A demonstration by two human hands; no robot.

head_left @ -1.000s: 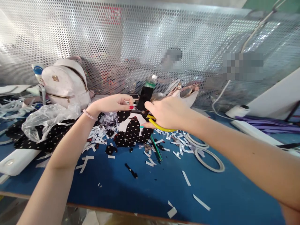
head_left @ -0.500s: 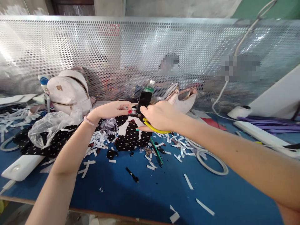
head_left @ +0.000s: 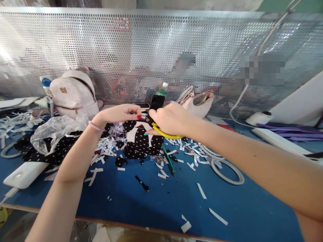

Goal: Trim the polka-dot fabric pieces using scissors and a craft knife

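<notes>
My right hand (head_left: 168, 117) is closed around yellow-handled scissors (head_left: 168, 135); their dark blades point left, toward my left hand (head_left: 127, 113). The thumb and fingers of that left hand are pinched together close to the blades, and what they hold is too small to make out. Below both hands lies black fabric with white dots (head_left: 141, 143), with white cut-out shapes on it. A dark phone (head_left: 156, 102) stands upright just behind my right hand. White paper scraps (head_left: 107, 146) lie around the fabric, and a green pen (head_left: 168, 158) rests to its right.
A pale backpack (head_left: 73, 94) and clear plastic bag (head_left: 59, 131) sit at left. Behind stand a bottle (head_left: 162, 89), a pale handbag (head_left: 199, 104) and a perforated metal screen (head_left: 106, 50). A white ring (head_left: 228, 170) and small black strip (head_left: 141, 183) lie on the blue table (head_left: 174, 208).
The view has tilted slightly, so the table scene sits a little higher. Both hands keep nearly the same pose, with the scissors still in my right hand.
</notes>
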